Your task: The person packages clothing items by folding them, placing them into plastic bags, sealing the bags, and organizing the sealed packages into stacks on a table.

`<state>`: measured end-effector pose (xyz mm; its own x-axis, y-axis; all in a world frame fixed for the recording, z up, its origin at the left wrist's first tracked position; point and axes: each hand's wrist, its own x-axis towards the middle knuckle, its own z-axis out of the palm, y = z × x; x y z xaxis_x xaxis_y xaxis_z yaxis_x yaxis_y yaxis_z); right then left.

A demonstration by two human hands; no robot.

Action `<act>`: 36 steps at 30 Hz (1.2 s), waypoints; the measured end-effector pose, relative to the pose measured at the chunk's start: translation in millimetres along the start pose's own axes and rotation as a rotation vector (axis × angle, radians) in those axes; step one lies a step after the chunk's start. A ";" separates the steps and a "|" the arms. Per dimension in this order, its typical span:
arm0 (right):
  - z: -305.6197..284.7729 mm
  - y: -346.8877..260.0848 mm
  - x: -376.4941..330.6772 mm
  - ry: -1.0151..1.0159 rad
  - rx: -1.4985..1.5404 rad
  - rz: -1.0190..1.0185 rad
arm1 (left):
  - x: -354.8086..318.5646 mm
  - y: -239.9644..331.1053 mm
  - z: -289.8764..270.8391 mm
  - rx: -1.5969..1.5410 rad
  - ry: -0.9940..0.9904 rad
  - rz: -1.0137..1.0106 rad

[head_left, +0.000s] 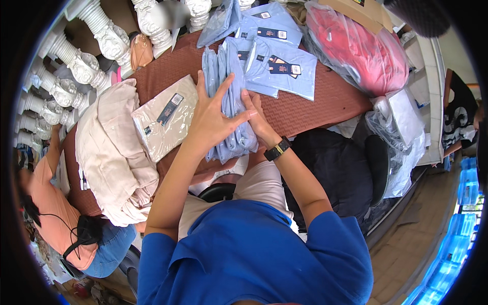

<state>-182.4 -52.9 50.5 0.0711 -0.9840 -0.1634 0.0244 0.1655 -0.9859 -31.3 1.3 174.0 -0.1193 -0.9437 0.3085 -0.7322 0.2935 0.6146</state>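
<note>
Pointing lengthwise forward, bagged blue garments [234, 96] sit between hands [212, 116].

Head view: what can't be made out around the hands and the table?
Blue packets under the left hand: head view, partly covered by that hand; exact count unclear.
Right hand: head view, palm hidden by its own back.
Tag on the beige packet: head view, fine print too small.
Cardboard box: head view, cut off by the top edge.

Clothing workspace — bagged, tagged garments [301, 84]
</note>
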 end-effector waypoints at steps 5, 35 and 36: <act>-35.3 2.8 26.9 -0.001 -0.063 -0.086 | 1.6 -1.7 3.6 -0.035 0.004 -0.045; -111.7 -125.3 -16.2 -0.478 -0.613 -0.073 | 2.5 4.9 7.7 -0.094 0.044 -0.077; -90.4 -123.3 -29.5 -0.495 -0.433 -0.021 | 2.3 2.3 8.4 -0.102 0.051 -0.085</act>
<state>-277.7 -50.3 173.6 0.5281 -0.8226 -0.2106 -0.3655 0.0036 -0.9308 -38.9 -1.5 170.1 -0.0231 -0.9576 0.2871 -0.6660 0.2289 0.7100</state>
